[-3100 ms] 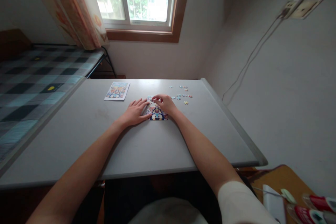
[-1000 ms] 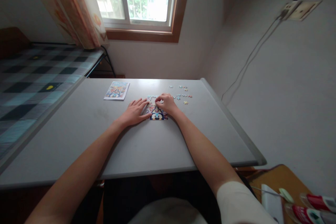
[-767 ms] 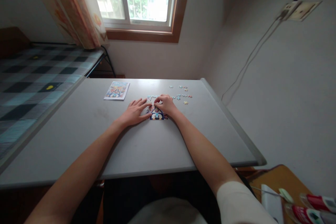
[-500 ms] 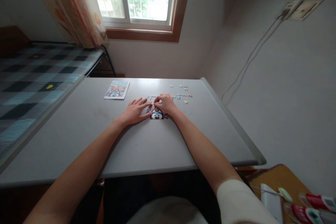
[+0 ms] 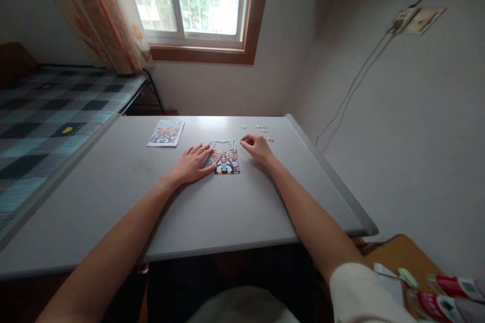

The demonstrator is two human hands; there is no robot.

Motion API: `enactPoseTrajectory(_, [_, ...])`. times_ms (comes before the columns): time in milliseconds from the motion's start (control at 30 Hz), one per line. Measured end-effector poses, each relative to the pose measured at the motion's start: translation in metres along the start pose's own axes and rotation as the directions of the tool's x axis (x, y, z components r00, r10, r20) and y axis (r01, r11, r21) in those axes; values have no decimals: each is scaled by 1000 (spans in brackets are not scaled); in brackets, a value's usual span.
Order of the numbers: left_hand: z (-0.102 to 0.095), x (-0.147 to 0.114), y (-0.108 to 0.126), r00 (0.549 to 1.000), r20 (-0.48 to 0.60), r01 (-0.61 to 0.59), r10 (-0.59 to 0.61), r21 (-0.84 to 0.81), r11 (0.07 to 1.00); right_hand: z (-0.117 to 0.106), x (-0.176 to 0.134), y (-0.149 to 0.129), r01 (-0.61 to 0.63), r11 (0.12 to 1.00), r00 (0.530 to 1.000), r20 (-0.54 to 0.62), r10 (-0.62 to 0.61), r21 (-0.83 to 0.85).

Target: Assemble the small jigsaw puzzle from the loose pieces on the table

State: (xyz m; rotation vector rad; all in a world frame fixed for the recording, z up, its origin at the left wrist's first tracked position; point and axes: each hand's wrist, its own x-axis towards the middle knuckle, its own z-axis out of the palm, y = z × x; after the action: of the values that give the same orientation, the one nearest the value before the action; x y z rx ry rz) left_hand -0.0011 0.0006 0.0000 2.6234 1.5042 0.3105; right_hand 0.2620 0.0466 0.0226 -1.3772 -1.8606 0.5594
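A partly assembled jigsaw puzzle (image 5: 225, 167) lies flat on the table, with a dark blue and white character along its near edge and a gap in its upper middle. My left hand (image 5: 191, 163) rests flat with fingers spread, its thumb and fingertips touching the puzzle's left edge. Just right of the puzzle, my right hand (image 5: 257, 148) has its fingers pinched together over the tabletop. Whatever is between those fingertips is too small to make out. Several loose jigsaw pieces (image 5: 264, 131) lie behind and beside the right hand, some of them hidden by it.
A printed picture sheet (image 5: 165, 133) lies on the grey-white table (image 5: 182, 222), left of the puzzle. Beyond the table's left side is a bed (image 5: 87, 96) with a checked cover. At lower right, bottles (image 5: 435, 308) stand on a wooden surface (image 5: 413, 252).
My right hand has moved right, off the puzzle and over to the loose pieces, uncovering the puzzle's gap. My left hand stays at the puzzle's left edge. The view has shifted slightly.
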Motion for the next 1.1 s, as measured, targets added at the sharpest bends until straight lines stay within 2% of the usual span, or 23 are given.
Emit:
enactPoseTrajectory(133, [1, 0, -2, 1000, 0, -4, 4, -5, 1000, 13, -16, 5, 30, 997, 996, 85, -25, -66])
enactPoseTrajectory(367, [1, 0, -2, 1000, 3, -1, 1, 4, 1000, 26, -23, 4, 63, 969, 995, 85, -44, -237])
enactPoseTrajectory(1100, [0, 0, 0, 1000, 14, 4, -5, 31, 1000, 25, -24, 5, 40, 982, 992, 121, -17, -184])
